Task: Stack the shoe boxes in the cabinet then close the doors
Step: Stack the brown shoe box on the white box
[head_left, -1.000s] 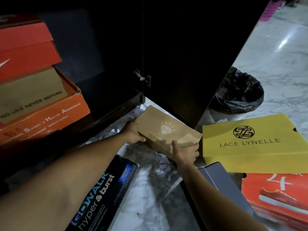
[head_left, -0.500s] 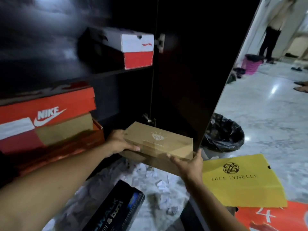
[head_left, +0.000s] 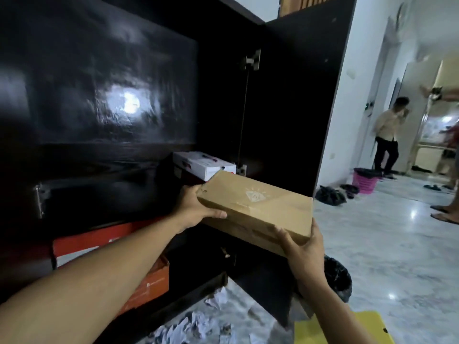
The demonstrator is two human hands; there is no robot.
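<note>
While tilting it slightly down toward the right, holds a plain brown cardboard shoe box with a pale diamond mark on its lid in the air at centre frame, in front of the tall dark wooden cabinet. Clamps the left hand round the box's left end, thumb lying along the near side. Wraps the right hand round the near right corner, fingers curled up against the front wall. Shows, just behind the box's upper left corner, a white shoe box with red trim on a cabinet shelf; cannot tell whether the two touch. Shows the dark cabinet door swung open at upper centre. Takes in a red shoe box above an orange shoe box at lower left inside the cabinet. Takes in a yellow cardboard lid on the pale marble floor at lower right, a black plastic bag beside the right wrist, and crumpled white paper at bottom centre.
</note>
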